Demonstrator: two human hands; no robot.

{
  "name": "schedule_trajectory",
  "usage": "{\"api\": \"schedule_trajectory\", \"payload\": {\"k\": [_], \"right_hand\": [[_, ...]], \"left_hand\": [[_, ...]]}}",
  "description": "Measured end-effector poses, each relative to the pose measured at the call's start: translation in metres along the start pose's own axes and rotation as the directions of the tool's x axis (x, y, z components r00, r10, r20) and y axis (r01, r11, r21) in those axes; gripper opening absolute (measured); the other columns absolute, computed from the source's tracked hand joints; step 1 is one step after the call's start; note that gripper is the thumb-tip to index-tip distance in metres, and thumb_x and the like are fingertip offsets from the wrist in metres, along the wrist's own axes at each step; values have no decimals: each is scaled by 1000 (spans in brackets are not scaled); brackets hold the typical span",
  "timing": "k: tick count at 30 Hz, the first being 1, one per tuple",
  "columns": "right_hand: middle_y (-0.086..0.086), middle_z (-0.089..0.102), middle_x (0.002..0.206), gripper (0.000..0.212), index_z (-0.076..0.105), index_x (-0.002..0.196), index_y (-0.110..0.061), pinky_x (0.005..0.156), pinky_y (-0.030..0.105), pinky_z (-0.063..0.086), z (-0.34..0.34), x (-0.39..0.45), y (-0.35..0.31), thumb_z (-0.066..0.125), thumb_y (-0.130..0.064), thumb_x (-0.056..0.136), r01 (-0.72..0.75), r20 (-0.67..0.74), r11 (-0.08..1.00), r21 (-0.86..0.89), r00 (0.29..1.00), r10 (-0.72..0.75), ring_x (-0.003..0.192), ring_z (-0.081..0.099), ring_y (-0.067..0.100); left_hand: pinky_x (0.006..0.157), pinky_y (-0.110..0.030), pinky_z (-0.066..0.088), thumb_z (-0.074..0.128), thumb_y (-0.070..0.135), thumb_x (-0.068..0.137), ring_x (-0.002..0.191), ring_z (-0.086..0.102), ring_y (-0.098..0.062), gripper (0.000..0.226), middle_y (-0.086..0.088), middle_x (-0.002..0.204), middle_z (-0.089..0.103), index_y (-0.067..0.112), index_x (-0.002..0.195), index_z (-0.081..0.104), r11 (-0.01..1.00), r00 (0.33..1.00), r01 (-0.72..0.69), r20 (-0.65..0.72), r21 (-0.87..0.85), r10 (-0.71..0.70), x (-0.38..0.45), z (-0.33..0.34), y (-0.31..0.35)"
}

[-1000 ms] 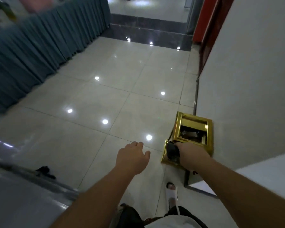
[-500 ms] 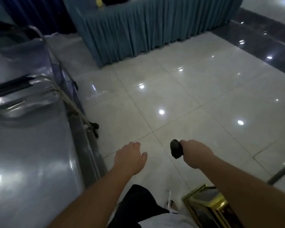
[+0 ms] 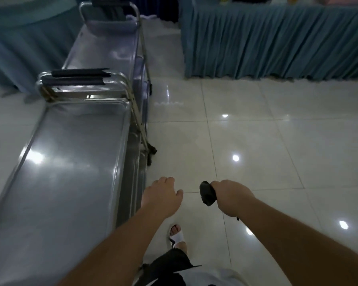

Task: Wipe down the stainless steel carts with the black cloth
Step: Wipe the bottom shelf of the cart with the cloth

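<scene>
A stainless steel cart (image 3: 70,162) fills the left of the head view, its flat top shining and its black-padded handle (image 3: 79,76) at the far end. A second steel cart (image 3: 110,48) stands in line behind it. My right hand (image 3: 229,196) grips a bunched black cloth (image 3: 207,193) over the floor, to the right of the near cart. My left hand (image 3: 161,198) hangs loosely curled and holds nothing, just right of the near cart's edge.
White glossy floor tiles (image 3: 256,141) spread to the right. A table with a blue pleated skirt (image 3: 277,42) stands at the back right, another skirted table (image 3: 19,48) at the back left. My sandalled foot (image 3: 177,234) is below my hands.
The view has swung left, away from the gold bin and wall, and now faces the two carts in line. Both hands keep their pose; the right still grips the cloth.
</scene>
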State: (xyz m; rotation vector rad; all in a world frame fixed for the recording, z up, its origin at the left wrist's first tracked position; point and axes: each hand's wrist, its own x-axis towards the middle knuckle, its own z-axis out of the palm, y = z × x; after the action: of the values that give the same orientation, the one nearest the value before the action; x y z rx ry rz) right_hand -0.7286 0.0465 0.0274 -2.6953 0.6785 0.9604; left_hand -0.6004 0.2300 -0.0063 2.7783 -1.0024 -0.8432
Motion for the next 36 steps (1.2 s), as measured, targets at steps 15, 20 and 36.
{"api": "schedule_trajectory", "payload": {"k": [15,20,36], "right_hand": [[8,59,122,34,52,134,-18,82,37,51,-130,166,-106,53,-14,100,425,118,855,-297,905,-408,106,62,29],[10,60,127,39,53,138,-15,83,36,48,-144,211,-142,55,-11,99,597,277,693,-403,802,-529,113,62,29],[6,64,114,39,54,134,-23,82,39,56,-69,221,-169,52,-9,98,836,635,160,-524,509,-581,101,65,28]], "left_hand": [[119,-48,37,37,56,108,148,42,-28,64,-3,166,38,23,163,32,873,911,379,-42,-307,-410,64,-47,-81],[114,-47,40,40,54,107,143,47,-27,59,-1,161,44,26,158,39,678,764,571,-1,-462,-645,67,-31,-80],[111,-41,45,48,49,104,141,49,-24,60,1,159,46,27,159,40,-123,252,723,426,-679,-869,-3,106,49]]}}
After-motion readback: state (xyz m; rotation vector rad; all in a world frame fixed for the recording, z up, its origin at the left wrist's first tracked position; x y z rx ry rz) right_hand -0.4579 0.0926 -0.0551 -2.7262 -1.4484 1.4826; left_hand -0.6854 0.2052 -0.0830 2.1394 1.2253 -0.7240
